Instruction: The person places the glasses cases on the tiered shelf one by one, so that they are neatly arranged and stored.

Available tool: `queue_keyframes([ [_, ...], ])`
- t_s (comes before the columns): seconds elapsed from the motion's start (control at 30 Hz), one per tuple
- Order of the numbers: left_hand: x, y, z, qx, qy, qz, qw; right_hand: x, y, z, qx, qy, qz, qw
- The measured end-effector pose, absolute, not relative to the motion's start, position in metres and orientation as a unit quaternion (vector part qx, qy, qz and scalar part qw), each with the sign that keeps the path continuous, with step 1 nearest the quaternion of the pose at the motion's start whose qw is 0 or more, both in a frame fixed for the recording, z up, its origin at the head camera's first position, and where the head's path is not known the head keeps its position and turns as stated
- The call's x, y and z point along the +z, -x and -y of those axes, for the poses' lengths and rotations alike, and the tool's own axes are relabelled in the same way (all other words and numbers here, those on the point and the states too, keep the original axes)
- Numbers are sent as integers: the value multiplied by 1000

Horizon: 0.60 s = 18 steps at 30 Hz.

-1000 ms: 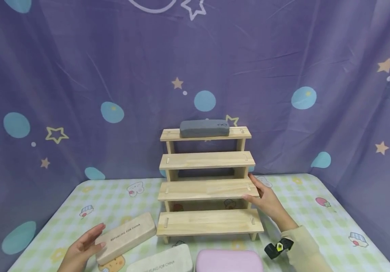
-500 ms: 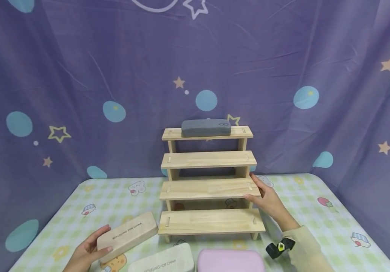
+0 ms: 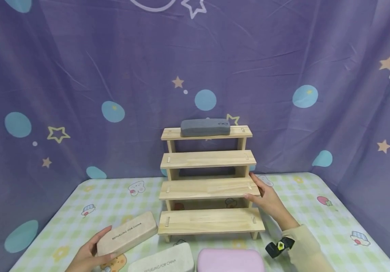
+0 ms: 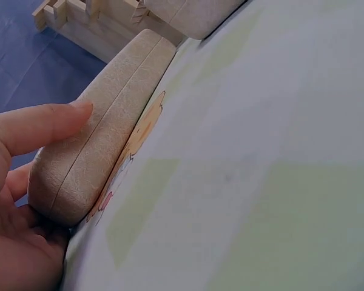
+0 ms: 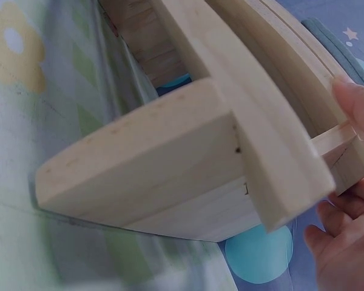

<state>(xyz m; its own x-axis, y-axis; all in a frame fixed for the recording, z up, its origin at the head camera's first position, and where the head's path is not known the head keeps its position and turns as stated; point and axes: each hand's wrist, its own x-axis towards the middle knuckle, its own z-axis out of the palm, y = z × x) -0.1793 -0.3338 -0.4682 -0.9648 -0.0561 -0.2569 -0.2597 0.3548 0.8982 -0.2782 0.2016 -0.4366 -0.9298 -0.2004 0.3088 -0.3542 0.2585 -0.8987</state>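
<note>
At the left, over the checked counter, our left hand grips the near left end of the beige case; the thumb lies along its front side and the fingers reach behind and beneath, so the hand is only as far apart as the case is wide. The case lies slantwise on the counter, its far end close by the wooden rack; we judge it light and stiff-shelled, with a dry, faintly textured skin that hardly slips; the two long sides, nearer the middle, look the best hold for balance, since an end grip may let the far end dip. Next we see the white case, cut off by the lower edge of the view; the gray case rests on the rack's top shelf, and the pink case lies before the rack. At the right, our right hand holds the right end of the second shelf up, thumb at its front edge, fingers curled behind; the rack looks rigid but light enough to slide.
</note>
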Motion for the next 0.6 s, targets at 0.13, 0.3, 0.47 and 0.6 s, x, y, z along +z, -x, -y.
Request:
queue_keyframes([
  [0.13,-466,179,332,541,100,-830,89,-436,278,-202,589,-177,786,64],
  [0.3,-462,179,329,514,100,-847,87,-436,279,-202,591,-174,785,63],
  [0.47,-462,178,327,507,102,-852,86,-436,279,-201,596,-176,781,63],
  [0.6,-464,178,330,509,111,-850,81,-436,279,-200,597,-176,781,61],
])
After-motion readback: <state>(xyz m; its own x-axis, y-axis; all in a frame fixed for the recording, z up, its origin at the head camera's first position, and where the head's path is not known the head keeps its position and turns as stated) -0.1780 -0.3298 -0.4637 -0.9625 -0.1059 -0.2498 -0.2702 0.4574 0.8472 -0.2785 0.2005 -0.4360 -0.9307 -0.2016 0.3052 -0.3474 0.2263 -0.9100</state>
